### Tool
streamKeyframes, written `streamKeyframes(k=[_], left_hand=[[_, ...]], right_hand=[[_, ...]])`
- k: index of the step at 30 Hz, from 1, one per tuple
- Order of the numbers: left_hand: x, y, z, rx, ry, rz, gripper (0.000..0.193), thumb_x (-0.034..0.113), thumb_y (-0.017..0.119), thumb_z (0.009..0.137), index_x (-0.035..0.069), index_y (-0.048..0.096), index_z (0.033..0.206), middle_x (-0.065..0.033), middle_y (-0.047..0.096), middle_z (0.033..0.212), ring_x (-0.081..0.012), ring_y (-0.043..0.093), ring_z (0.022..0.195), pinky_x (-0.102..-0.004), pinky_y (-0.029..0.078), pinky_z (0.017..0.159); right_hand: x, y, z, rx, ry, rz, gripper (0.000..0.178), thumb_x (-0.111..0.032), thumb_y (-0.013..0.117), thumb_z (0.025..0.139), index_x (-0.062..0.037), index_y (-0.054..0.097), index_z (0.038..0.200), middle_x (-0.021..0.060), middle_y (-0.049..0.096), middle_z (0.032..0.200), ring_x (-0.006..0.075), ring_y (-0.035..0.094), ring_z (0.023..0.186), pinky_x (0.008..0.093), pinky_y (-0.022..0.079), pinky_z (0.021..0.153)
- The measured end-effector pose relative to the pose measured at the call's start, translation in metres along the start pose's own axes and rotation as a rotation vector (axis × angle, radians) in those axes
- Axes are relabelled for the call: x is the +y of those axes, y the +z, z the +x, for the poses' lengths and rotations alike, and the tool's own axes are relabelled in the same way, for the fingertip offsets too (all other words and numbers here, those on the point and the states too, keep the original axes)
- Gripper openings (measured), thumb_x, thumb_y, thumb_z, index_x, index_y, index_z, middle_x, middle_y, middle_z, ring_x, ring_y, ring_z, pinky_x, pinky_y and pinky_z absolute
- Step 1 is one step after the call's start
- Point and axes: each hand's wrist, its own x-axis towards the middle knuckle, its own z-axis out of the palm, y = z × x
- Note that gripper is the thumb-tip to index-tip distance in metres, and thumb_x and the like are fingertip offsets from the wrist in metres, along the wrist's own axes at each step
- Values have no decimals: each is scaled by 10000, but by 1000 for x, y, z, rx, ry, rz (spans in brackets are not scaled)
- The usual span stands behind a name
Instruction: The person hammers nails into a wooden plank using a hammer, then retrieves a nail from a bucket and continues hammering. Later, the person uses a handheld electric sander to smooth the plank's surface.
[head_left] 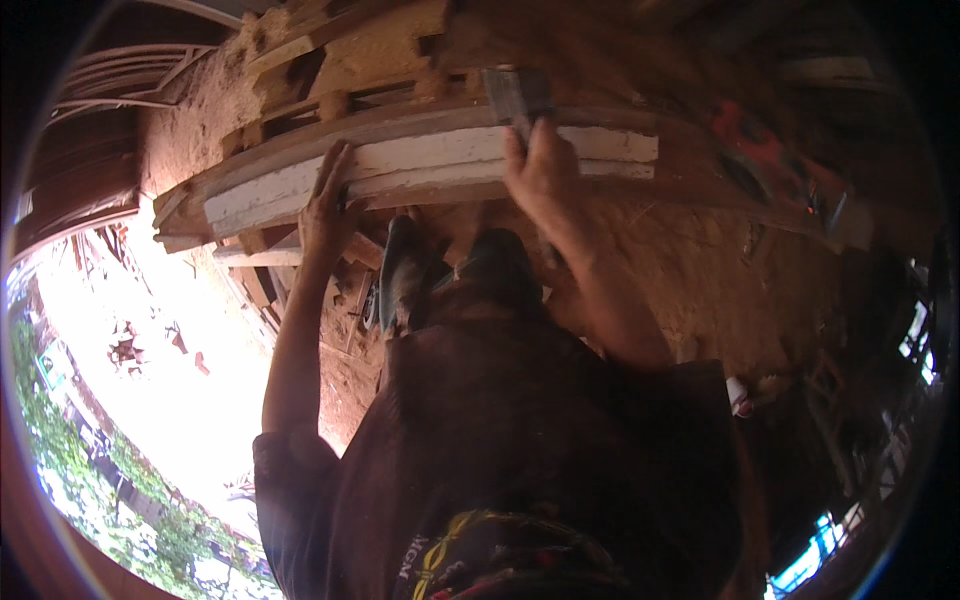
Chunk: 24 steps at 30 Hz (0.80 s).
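Observation:
A long white-painted wooden board (430, 150), its paint worn, lies across a rough timber beam in front of me. My left hand (325, 205) rests on the board's near edge toward its left end, fingers stretched out over the white face and thumb apart. Farther right, my right hand (543, 172) is closed around the handle of a hatchet-like tool (515, 93). Its broad grey head is slightly blurred and stands just over the board's far edge. Part of the handle is hidden by the hand.
On the right of the bench lies a blurred red-and-black power tool (745, 140). Wooden pieces with notches (300, 115) stand behind the board. Scrap wood (265, 280) lies below its left end. Reddish dirt ground (680, 270) spreads at the right; bright sunlight washes out the left.

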Motion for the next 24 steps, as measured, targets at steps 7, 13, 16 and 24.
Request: streamKeyframes(k=[7,13,16,24], left_hand=[[-46,-12,-80,306,-203,-155,767,33,785,868,180,496,1563,-141,447,1637,-269,464,1491,-406,496,1119],[-90,-18,-129,327,-514,-242,649,48,788,904,115,565,1510,-66,672,1279,-140,673,949,-253,547,733],[-113,-32,-131,443,-419,-229,589,55,793,914,114,603,1468,-15,653,1087,-91,584,782,-230,481,645],[-172,-84,-126,531,-475,-207,514,65,813,912,83,643,1396,-7,650,1101,-61,596,790,-234,461,596]], right_hand=[[9,-27,-6,37,402,642,329,-337,666,1040,-31,577,1126,41,635,794,124,625,568,289,545,490],[-96,123,4,-111,-88,237,361,-326,663,1026,23,576,1061,215,663,809,347,694,720,468,547,611],[-169,177,7,-183,-230,274,450,-390,667,996,46,589,1072,318,662,900,536,659,843,580,523,763],[-139,138,-5,-106,-69,141,436,-384,648,1006,30,584,1127,272,692,941,461,706,770,522,570,674]])
